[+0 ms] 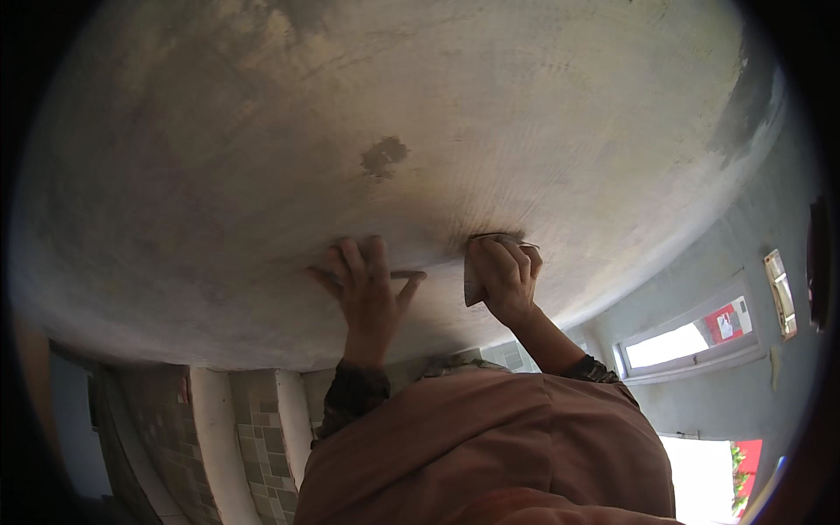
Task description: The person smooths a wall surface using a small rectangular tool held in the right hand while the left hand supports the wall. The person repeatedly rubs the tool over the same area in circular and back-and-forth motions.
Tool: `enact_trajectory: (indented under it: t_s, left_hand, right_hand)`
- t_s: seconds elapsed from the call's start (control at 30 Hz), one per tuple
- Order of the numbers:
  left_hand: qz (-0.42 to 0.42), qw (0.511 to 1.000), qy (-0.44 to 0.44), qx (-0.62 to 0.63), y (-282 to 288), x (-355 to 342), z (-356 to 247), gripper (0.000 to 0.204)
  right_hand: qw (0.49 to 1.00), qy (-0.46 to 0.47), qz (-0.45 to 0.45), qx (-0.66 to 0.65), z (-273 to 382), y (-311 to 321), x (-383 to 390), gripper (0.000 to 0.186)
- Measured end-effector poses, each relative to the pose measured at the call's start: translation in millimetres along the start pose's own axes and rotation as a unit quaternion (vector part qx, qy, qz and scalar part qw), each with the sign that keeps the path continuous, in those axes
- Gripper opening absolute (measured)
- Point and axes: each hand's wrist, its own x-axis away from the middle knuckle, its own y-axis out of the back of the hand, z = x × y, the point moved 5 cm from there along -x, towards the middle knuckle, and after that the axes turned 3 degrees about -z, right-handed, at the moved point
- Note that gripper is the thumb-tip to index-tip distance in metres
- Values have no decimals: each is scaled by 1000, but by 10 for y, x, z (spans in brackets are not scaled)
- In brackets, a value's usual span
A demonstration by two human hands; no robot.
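A broad plastered surface [420,96], mottled beige and grey, fills the upper part of the view. My left hand [363,284] rests against it, fingers and thumb spread, with nothing in it. Farther right, my right hand [506,276] is closed around a folded sheet that looks like sandpaper [473,284], pressed to the same surface. One corner of the sheet sticks out below the fingers, and its edge shows above the knuckles. Fine streaks run up the plaster beside this hand. A dark rough patch [383,157] marks the surface above my left hand.
My brown garment [472,446] takes up the lower middle. At the right, a pale wall holds a window [687,341], with a bright opening [700,472] lower down. Tiled panels [262,429] and pale upright posts [219,446] stand at the lower left.
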Motion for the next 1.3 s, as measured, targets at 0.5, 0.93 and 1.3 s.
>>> enact_trajectory:
  t_s: [0.5, 0.93, 1.3]
  left_hand:
    - [-9, 999, -20, 37, -124, 182, 412, 87]
    - [47, 998, -38, 31, -165, 174, 374, 75]
    - [28, 998, -31, 50, -261, 255, 399, 71]
  right_hand:
    - [999, 34, -32, 20, 576, -313, -216, 59]
    - [998, 17, -67, 0, 885, -256, -768, 50]
    - [992, 57, -54, 97, 962, -318, -811, 61]
